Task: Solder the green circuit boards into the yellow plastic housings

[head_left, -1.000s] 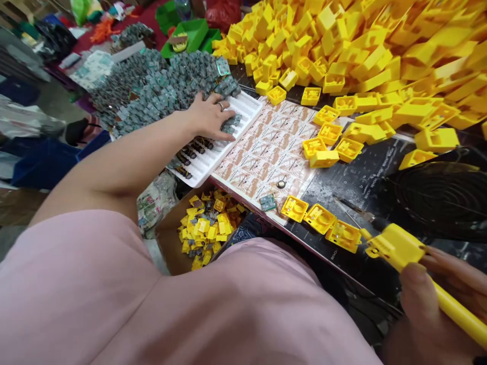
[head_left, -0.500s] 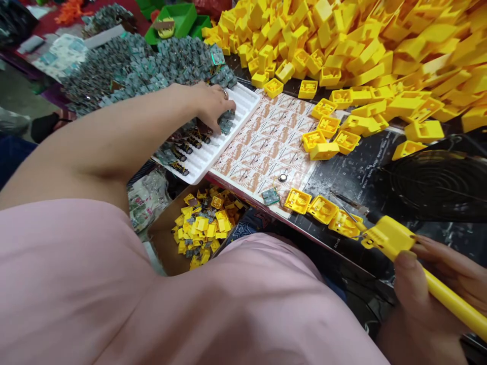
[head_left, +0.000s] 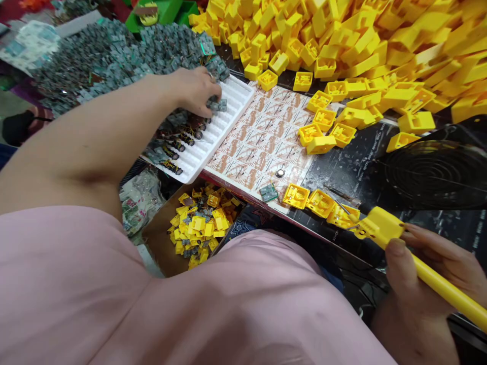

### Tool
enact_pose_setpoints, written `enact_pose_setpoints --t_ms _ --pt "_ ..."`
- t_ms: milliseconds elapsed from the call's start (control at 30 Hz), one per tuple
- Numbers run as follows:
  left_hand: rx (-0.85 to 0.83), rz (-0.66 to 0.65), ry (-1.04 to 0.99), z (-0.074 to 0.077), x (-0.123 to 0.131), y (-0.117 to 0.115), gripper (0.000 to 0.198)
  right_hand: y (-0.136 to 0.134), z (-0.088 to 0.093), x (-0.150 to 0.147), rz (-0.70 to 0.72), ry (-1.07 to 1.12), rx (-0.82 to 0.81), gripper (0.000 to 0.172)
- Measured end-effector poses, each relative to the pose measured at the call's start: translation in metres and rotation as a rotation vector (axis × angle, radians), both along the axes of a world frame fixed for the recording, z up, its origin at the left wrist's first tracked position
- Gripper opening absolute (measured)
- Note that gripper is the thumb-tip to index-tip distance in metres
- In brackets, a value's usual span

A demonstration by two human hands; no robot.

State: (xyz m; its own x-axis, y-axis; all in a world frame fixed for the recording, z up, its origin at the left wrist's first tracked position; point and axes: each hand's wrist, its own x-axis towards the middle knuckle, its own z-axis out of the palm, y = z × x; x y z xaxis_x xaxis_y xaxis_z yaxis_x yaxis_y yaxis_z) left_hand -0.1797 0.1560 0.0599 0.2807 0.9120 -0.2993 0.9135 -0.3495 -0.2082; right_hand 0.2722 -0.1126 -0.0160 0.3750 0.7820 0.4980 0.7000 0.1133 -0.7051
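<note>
Small circuit board (head_left: 219,105) is pinched between thumb and fingers of the left hand (head_left: 196,91), right over the white tray (head_left: 238,99). Yellow-handled tool (head_left: 449,289) and yellow casing (head_left: 384,228) are gripped together in the right hand (head_left: 420,306). Three open casings (head_left: 321,204) are lined up nearby, tons more heaped (head_left: 323,35) behind.

Soft, fairly even light reaches the desk (head_left: 344,167). The yellow pile (head_left: 365,56) blurs and stretches rightward; faint shadows cross the pink shirt (head_left: 228,299).
</note>
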Motion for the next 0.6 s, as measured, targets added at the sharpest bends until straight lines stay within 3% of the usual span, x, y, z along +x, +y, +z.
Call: enact_pose_setpoints --t_ms 167,400,500,600 --pt "0.22 0.127 -0.174 0.0 -0.009 -0.006 0.096 0.003 -0.002 0.005 0.036 0.033 0.061 0.029" --pt "0.18 0.206 -0.102 -0.006 -0.002 0.004 0.1 0.006 -0.006 0.005 0.05 0.034 0.071 0.029" --pt "0.252 0.204 -0.163 -0.004 -0.003 -0.002 0.086 0.005 -0.005 0.007 0.018 0.068 0.026 0.03" --pt "0.354 0.128 -0.232 -0.006 -0.002 -0.025 0.07 0.002 -0.005 0.01 0.003 0.003 -0.064 0.032"
